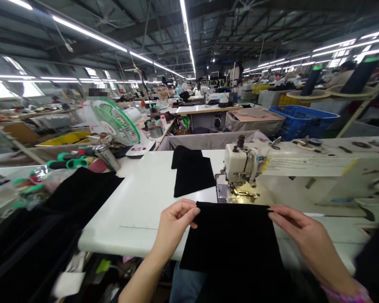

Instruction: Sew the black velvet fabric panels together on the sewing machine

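Note:
A black piece of fabric (232, 235) lies over the near edge of the white sewing table (139, 202) and hangs toward me. My left hand (175, 223) pinches its top left corner, fingers closed on the cloth. My right hand (298, 231) pinches the top right corner the same way. The top edge of the cloth lies just in front of the presser foot (244, 191) of the white sewing machine (290, 168).
Another black fabric piece (191, 172) lies on the table left of the machine. A heap of black cloth (66, 202) covers the left side. A green desk fan (115, 122), thread cones, a blue crate (301, 120) and other workstations stand beyond.

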{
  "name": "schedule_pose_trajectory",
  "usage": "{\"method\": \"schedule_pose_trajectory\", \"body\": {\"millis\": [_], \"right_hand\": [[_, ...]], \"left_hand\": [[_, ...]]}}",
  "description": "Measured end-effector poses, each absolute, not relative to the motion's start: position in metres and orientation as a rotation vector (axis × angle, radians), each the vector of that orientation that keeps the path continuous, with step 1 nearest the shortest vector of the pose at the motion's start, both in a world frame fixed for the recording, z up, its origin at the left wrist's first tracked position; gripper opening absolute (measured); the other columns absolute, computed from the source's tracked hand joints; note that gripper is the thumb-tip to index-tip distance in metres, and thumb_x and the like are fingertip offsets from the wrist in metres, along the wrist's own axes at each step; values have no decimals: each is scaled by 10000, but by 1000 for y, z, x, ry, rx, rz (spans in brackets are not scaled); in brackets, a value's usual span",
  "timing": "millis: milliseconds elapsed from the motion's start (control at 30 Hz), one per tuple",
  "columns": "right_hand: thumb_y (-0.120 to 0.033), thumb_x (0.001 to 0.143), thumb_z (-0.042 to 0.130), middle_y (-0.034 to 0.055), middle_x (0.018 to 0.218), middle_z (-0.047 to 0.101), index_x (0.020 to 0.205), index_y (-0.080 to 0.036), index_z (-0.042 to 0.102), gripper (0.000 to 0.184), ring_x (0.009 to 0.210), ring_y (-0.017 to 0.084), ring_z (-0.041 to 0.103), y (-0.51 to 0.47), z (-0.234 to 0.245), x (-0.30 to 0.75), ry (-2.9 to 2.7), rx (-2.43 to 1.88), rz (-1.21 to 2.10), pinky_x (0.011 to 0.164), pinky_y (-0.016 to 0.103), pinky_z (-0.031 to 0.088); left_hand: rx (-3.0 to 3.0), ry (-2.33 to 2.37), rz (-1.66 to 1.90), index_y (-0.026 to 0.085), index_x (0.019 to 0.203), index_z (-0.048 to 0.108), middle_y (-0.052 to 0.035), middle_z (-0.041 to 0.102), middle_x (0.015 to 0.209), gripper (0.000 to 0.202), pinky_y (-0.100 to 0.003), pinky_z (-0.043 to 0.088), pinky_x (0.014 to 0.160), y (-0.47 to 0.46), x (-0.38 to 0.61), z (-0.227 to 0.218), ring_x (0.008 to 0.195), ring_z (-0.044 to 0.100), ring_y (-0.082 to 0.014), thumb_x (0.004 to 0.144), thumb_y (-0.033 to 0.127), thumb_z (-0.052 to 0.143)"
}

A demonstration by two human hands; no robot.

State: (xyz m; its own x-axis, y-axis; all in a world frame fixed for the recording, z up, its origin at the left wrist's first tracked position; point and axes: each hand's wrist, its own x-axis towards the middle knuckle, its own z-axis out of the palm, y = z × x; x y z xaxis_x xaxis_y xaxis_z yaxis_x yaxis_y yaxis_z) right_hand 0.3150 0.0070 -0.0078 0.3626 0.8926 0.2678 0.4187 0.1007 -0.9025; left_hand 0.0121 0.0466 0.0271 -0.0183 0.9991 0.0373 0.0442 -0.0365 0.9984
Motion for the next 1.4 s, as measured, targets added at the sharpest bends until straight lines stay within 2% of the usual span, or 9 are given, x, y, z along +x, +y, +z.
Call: {"method": "schedule_pose_trajectory", "body": {"millis": [100,167,400,533,800,967,1200,1400], "right_hand": [[-588,661,762,65,916,798,796,-252,816,366,870,310,757,5,-3,317,-1206,-1525,580,798,366,625],[-585,653,766,56,904,799,797,-260,818,360,881,311,756,3,-2,318,-1212,-1526,567,803,360,627],[-558,648,774,42,871,799,751,-270,819,309,840,294,763,0,2,316,-1241,-1476,508,714,290,638],[-537,612,784,36,838,797,721,-273,813,287,806,283,764,-1,7,316,-1203,-1464,513,686,265,634],[-566,531,792,64,938,794,718,-243,812,374,939,306,735,-5,6,319,-1081,-1574,629,885,300,592],[-558,563,831,66,1004,783,796,-244,815,392,996,299,714,-3,-2,322,-1040,-1524,686,975,346,548],[-498,632,850,102,980,770,749,-194,777,333,903,262,711,-1,14,307,-1010,-1335,781,873,365,568],[-481,625,873,65,863,754,745,-191,758,334,819,210,678,2,27,298,-937,-1218,868,796,324,550]], "left_hand": [[1178,1164,1255,170,726,786,-39,726,887,240,-244,615,669,43,13,31,716,670,-145,659,391,851],[1145,1136,1256,166,763,794,-46,732,911,264,-255,619,697,41,13,32,739,664,-148,662,401,859],[1083,1157,1299,151,724,758,-31,708,796,280,-247,598,611,38,15,37,624,598,-114,627,388,873],[1140,1179,1315,146,664,719,-39,710,845,261,-235,565,552,36,18,42,559,561,-90,639,374,844],[1157,1185,1334,141,646,690,-26,703,831,220,-205,532,549,35,20,43,538,560,-69,670,324,809],[1163,1191,1351,143,662,684,-23,700,828,214,-210,542,557,36,20,44,545,562,-73,668,315,811],[1169,1194,1474,162,632,628,-14,693,791,299,-182,553,567,41,12,40,619,591,-99,611,318,882],[1103,1253,1466,170,586,617,-1,682,780,377,-171,568,567,47,5,39,615,593,-103,495,356,933]]}}
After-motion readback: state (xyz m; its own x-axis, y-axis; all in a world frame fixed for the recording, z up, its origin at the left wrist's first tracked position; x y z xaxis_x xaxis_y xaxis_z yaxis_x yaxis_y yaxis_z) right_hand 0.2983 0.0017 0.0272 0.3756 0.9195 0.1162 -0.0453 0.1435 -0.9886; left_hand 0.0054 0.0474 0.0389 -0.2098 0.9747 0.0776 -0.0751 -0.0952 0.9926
